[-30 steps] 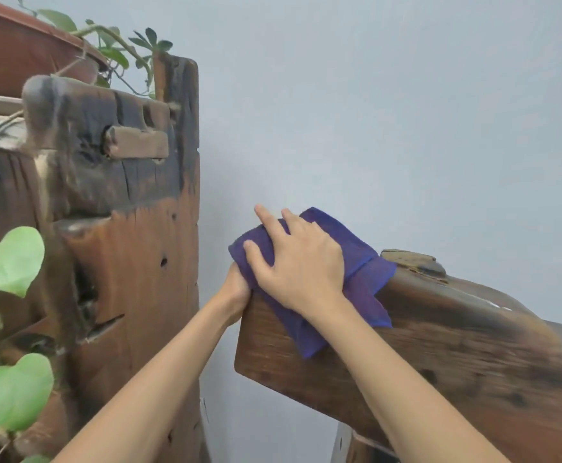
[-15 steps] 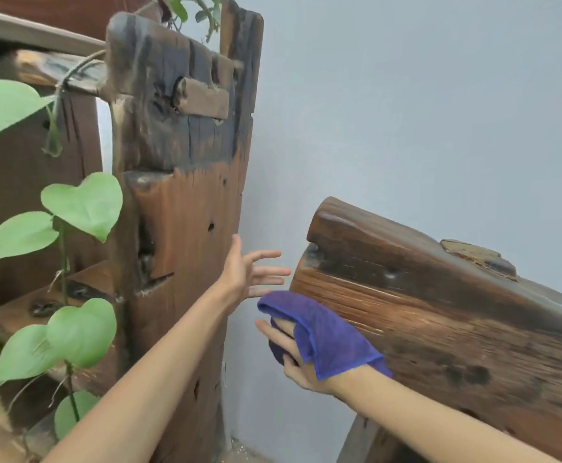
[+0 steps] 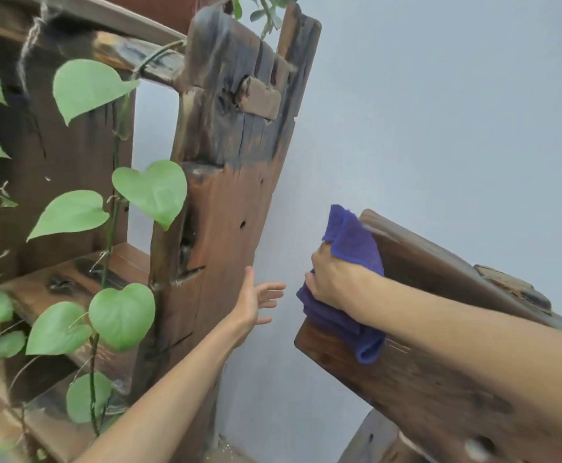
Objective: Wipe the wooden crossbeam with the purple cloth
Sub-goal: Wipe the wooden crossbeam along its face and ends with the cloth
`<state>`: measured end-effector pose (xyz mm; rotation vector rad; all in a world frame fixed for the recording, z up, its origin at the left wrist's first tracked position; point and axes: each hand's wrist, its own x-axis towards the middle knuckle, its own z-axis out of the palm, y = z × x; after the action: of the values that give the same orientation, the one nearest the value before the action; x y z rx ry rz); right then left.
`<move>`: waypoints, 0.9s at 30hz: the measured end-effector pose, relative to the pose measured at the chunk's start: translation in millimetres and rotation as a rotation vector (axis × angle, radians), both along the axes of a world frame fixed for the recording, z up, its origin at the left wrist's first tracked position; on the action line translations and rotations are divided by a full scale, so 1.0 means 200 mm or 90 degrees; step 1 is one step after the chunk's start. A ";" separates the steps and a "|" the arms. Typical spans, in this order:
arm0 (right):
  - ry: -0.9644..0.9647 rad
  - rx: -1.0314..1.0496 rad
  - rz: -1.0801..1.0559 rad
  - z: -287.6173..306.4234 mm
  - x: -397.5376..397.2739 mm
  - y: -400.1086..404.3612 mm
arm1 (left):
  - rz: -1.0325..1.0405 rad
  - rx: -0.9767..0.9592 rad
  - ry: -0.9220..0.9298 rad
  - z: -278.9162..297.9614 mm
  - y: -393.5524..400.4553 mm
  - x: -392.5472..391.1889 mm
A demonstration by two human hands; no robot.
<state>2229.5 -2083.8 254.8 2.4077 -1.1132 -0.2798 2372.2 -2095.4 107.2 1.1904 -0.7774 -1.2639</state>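
One fist, my right hand (image 3: 334, 279), clamped the purple cloth (image 3: 353, 242) against the crossbeam (image 3: 439, 379) end at frame centre-right, mid-wipe; my left hand (image 3: 256, 302) hung spread; next, probably rubbing along the top.

An open gap before the grey wall (image 3: 439, 128) separates the weathered wooden post (image 3: 226, 202) from the wooden crossbeam (image 3: 423, 389); pothos leaves (image 3: 152, 190) crowd the post's left side.

Right fingers (image 3: 309, 285) behind purple cloth (image 3: 353, 242).
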 end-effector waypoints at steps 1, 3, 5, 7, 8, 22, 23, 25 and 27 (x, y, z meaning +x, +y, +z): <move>-0.010 -0.049 0.002 0.04 0.01 -0.03 | -0.016 0.008 -0.010 0.00 0.00 -0.01; 0.060 -0.188 -0.115 0.23 0.04 -0.04 | -0.042 0.026 -0.018 -0.01 0.00 -0.03; 0.037 -0.175 -0.226 0.44 0.08 -0.02 | -0.057 0.039 -0.009 -0.04 -0.01 -0.04; -0.069 -0.070 -0.304 0.49 0.08 -0.02 | -0.068 0.045 -0.005 -0.06 -0.02 -0.04; -0.060 -0.072 -0.291 0.47 0.07 -0.01 | -0.069 0.046 -0.008 -0.07 -0.03 -0.04; 0.425 -0.095 -0.119 -0.33 0.24 0.06 | -0.027 0.073 -0.022 -0.18 0.08 0.03; 0.424 -0.080 -0.094 -0.41 0.24 0.09 | -0.018 0.073 -0.032 -0.19 0.08 0.04; 0.420 -0.053 -0.012 -0.55 0.20 0.14 | -0.003 0.076 -0.074 -0.19 0.09 0.06; 0.426 -0.056 0.100 -0.67 0.10 0.19 | -0.006 0.082 -0.129 -0.19 0.11 0.05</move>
<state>2249.5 -2046.7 120.7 2.0564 -0.6106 -0.8807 2383.2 -2074.1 68.7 1.4370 -0.8587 -1.2288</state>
